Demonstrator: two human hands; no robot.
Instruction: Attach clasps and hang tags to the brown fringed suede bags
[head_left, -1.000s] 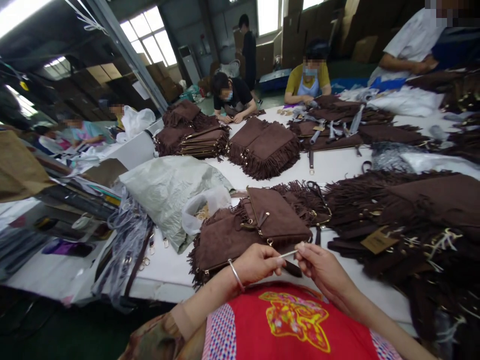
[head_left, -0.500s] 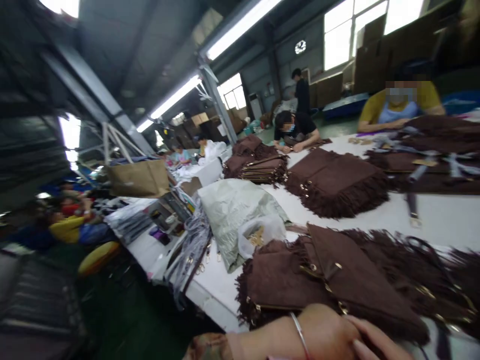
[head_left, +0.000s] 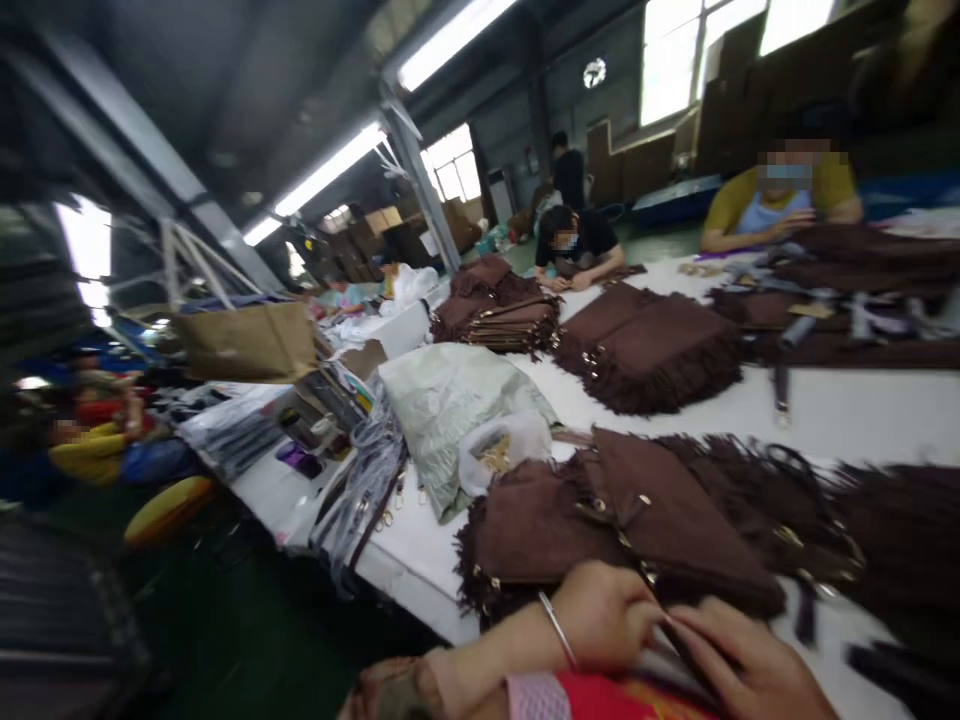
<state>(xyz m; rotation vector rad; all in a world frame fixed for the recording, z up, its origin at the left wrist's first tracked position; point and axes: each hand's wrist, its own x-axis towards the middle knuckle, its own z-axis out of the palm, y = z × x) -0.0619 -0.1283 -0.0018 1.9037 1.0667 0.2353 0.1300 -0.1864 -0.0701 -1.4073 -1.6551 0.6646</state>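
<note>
My left hand, with a silver bangle on its wrist, is closed at the near edge of the table. It pinches a narrow dark strap. My right hand grips the same strap a little to the right, its thumb and fingers pressed together. The strap slants between both hands, and its ends are hard to make out. Just beyond lie dark brown fringed suede bags with gold-coloured zips and rings, one overlapping another. Part of the nearest bag is hidden behind my left hand.
A clear plastic bag of gold-coloured hardware stands beside a pale green sack. Plastic-wrapped straps hang over the table's left edge. Piles of brown bags lie further back. Co-workers sit across the table.
Both my hands have come up further into view, and the dark strap between them now shows. The view has shifted slightly. The co-worker in yellow has raised a hand.
</note>
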